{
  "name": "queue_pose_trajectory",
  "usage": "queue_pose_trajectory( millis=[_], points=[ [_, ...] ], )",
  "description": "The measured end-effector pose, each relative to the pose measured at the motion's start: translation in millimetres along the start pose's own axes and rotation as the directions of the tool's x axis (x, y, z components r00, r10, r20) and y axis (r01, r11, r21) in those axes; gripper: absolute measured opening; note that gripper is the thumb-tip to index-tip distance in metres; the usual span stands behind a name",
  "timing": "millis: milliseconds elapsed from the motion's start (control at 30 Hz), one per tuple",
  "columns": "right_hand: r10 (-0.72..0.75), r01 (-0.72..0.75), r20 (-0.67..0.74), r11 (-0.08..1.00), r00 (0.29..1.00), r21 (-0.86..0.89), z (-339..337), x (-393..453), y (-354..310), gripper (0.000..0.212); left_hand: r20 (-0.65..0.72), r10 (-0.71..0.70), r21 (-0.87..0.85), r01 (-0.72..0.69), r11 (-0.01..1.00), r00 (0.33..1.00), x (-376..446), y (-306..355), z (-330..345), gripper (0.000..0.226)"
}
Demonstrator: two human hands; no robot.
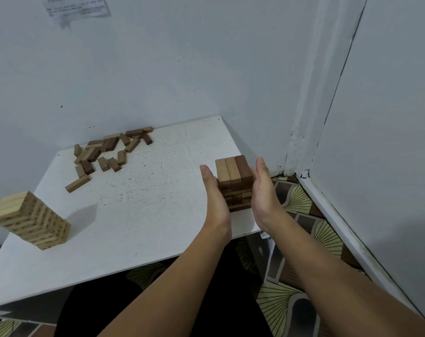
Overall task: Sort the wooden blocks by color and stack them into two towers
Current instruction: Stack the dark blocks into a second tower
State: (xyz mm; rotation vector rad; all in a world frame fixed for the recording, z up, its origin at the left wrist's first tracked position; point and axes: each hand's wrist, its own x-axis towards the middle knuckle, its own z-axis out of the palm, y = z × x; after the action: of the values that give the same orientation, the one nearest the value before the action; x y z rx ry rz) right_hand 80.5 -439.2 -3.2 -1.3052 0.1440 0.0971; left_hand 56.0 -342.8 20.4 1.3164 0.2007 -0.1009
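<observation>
A person's left hand (212, 190) and right hand (263, 188) press flat, fingers straight and together, against opposite sides of the brown block tower (235, 182) at four o'clock on the white worktop (138, 195), near its edge. Uneven pressure could skew it or topple it floorward. Loose brown blocks (109, 152) wait at eleven o'clock; the pale block tower (31, 220) stands at eight.
</observation>
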Motion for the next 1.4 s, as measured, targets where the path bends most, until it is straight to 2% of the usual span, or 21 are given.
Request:
queue_pose_trajectory(
  millis=[33,133,200,267,367,433,600,733,867,967,1033,1100,1167,1400],
  points=[
    [0.005,-0.005,0.004,1.000,1.000,0.003,-1.0,0.0,-0.3,0.067,-0.008,-0.008,-0.007,0.008,1.000,1.000,-1.8,2.2,0.4,0.121],
    [0.046,-0.046,0.004,0.998,0.999,0.041,0.3,-5.7,-5.9,0.105,-0.017,-0.025,-0.052,0.024,0.998,1.000,-3.7,3.1,0.3,0.101],
    [0.047,-0.048,0.017,0.998,0.999,0.034,-2.9,-4.1,-0.4,0.115,-0.021,-0.028,-0.046,0.027,0.999,0.999,-4.9,1.6,-0.7,0.110],
    [0.066,-0.066,0.005,0.998,0.998,0.007,-2.1,-5.6,0.3,0.107,-0.017,-0.015,-0.026,0.015,1.000,1.000,-4.7,-1.0,-0.7,0.121],
    [0.023,-0.023,0.000,0.999,1.000,-0.025,-1.3,-4.3,4.1,0.074,-0.032,-0.020,-0.025,0.019,0.999,0.999,-2.4,-4.8,-0.8,0.127],
    [0.007,-0.007,0.000,1.000,1.000,-0.014,-1.6,-2.5,7.6,0.069,-0.024,-0.015,-0.026,0.015,1.000,1.000,-3.2,-3.7,-1.3,0.125],
    [0.012,-0.012,-0.014,1.000,1.000,0.005,-0.7,-2.7,4.3,0.069,0.002,-0.014,0.003,0.014,1.000,1.000,-6.3,0.1,-0.8,0.117],
    [0.046,-0.046,-0.021,0.998,0.999,0.030,2.3,-5.3,-4.5,0.091,-0.015,-0.062,-0.016,0.062,0.998,0.998,-8.1,10.6,-1.3,0.121],
    [-0.020,0.022,-0.050,0.998,0.999,0.052,7.5,-4.9,-15.2,0.091,-0.048,-0.067,-0.025,0.066,0.997,0.997,-6.3,22.4,-1.6,0.096],
    [-0.044,0.046,-0.039,0.998,0.998,0.049,12.4,-4.3,-18.3,0.100,-0.013,-0.046,-0.026,0.046,0.999,0.999,-9.4,33.0,4.8,0.098],
    [-0.053,0.056,-0.040,0.996,0.998,0.066,12.9,-3.4,-18.1,0.089,-0.018,-0.030,0.011,0.030,0.999,0.999,-13.2,38.1,9.1,0.098],
    [-0.058,0.060,-0.032,0.996,0.998,0.064,11.4,-2.8,-17.4,0.073,-0.043,-0.020,0.062,0.022,0.998,0.999,-15.5,39.3,13.4,0.073],
    [-0.051,0.052,-0.010,0.997,0.999,0.059,10.9,-2.5,-17.1,0.068,-0.061,-0.031,0.066,0.035,0.997,0.998,-15.9,38.0,16.0,0.059],
    [-0.043,0.043,-0.005,0.998,0.999,0.037,10.2,-2.8,-17.5,0.066,-0.072,-0.034,0.042,0.037,0.998,0.997,-15.1,35.5,16.5,0.057]
  ],
)
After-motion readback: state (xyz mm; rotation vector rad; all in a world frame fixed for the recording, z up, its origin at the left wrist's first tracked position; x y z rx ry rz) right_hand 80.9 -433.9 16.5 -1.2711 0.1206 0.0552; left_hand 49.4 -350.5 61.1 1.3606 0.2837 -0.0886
